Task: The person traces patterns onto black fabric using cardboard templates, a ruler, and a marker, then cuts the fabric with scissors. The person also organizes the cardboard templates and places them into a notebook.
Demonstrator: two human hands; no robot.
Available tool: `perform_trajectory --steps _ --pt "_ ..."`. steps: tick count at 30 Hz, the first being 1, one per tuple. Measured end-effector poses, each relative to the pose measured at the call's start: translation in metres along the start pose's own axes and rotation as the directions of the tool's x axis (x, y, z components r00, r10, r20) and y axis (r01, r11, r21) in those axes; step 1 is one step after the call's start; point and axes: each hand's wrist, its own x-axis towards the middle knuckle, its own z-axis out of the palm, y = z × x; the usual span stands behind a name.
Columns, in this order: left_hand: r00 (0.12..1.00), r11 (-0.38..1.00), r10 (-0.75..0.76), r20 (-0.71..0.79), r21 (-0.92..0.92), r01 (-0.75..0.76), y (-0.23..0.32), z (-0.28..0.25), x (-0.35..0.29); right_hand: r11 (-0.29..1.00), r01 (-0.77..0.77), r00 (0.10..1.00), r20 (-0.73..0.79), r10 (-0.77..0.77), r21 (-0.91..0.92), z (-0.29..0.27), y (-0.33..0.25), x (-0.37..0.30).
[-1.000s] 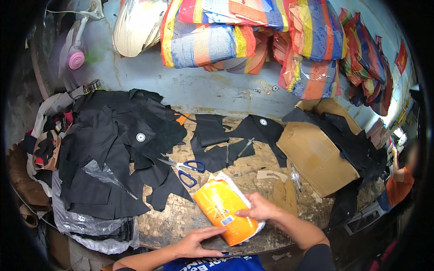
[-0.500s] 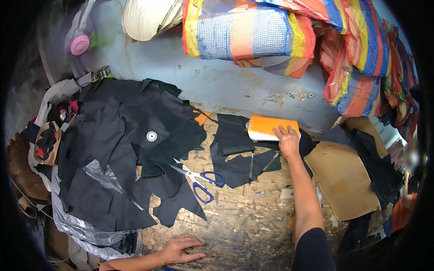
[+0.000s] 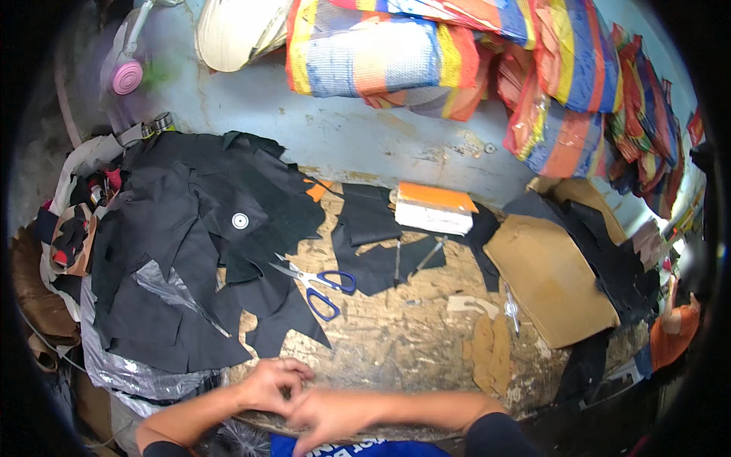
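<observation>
At the near edge of the table my left hand (image 3: 272, 384) and my right hand (image 3: 331, 409) meet, the right one crossing in front. My left fingers are bent, and their tips are partly hidden. Motion smears my right fingers; no object shows in either hand. Beyond them, scissors (image 3: 314, 285) with blue handles lie with blades apart beside black leather pieces (image 3: 175, 251). An orange-covered white pad (image 3: 434, 218) rests at the back on black leather. Two thin pen-like tools (image 3: 425, 257) lie on a black piece in front of it.
At right sits brown cardboard (image 3: 552, 278) beside more black material. Tan pieces (image 3: 491, 354) and a silver tool (image 3: 511, 308) lie near it. A white roll of tape (image 3: 241, 221) tops the leather pile. Striped woven bags (image 3: 381, 49) hang above. Another person in orange (image 3: 673, 335) is at far right.
My right hand has left the orange-covered pad and come down to my left hand at the near edge. My left hand has lifted and its fingers have bent. The view has shifted slightly.
</observation>
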Motion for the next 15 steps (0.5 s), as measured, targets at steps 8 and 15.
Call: perform_trajectory --steps 8,15 --pt "0.658 0.967 -0.248 0.711 0.146 0.207 0.062 -0.072 -0.019 0.984 0.125 0.880 0.444 -0.168 0.123 0.089 -0.074 0.055" --pt "0.754 0.891 -0.427 0.500 0.375 0.256 0.078 -0.078 -0.005 0.820 -0.038 0.797 0.513 -0.320 0.571 0.194 -0.100 0.085"
